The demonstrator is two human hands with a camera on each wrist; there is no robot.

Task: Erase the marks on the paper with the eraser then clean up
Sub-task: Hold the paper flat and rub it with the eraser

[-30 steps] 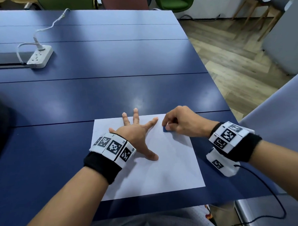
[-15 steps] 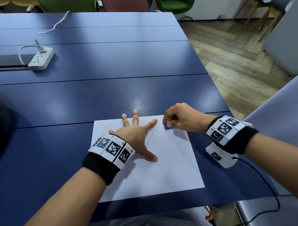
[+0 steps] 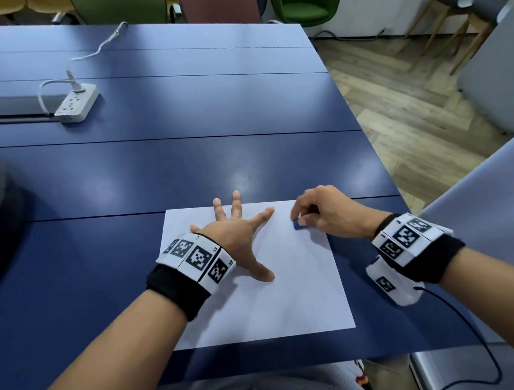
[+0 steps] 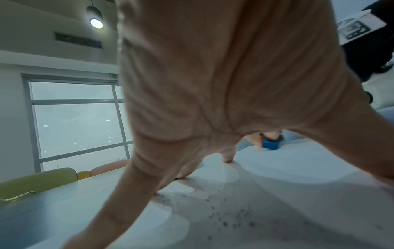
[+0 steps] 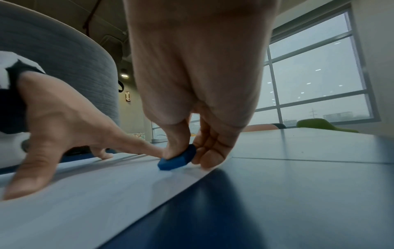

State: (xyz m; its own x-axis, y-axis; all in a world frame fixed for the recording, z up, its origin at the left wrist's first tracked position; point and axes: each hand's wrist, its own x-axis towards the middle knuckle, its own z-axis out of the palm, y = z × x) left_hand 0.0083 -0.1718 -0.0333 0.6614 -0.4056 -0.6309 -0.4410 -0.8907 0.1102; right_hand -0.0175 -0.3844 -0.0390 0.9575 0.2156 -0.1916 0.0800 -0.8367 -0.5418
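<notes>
Pinching the small blue eraser [image 5: 178, 159] by its sides in my right hand [image 3: 328, 213], I press it on the paper [image 3: 298, 296]; my left hand [image 3: 235, 234], fingers splayed flat, pins the light, slippery sheet beside it

Both forearms are bare, each wrist wrapped in a black fabric band [image 3: 177, 289] topped by a white cuff [image 3: 195, 258] printed with square black-and-white coded markers. The right wrist's cuff [image 3: 408, 237] carries the same markers over its own black band [image 3: 438, 257], with a white padded block [image 3: 390, 283] bearing one more marker hanging below it. A thin black cable [image 3: 467, 327] runs from that block. Grey clothing [image 3: 217, 388] covers the lap.
</notes>
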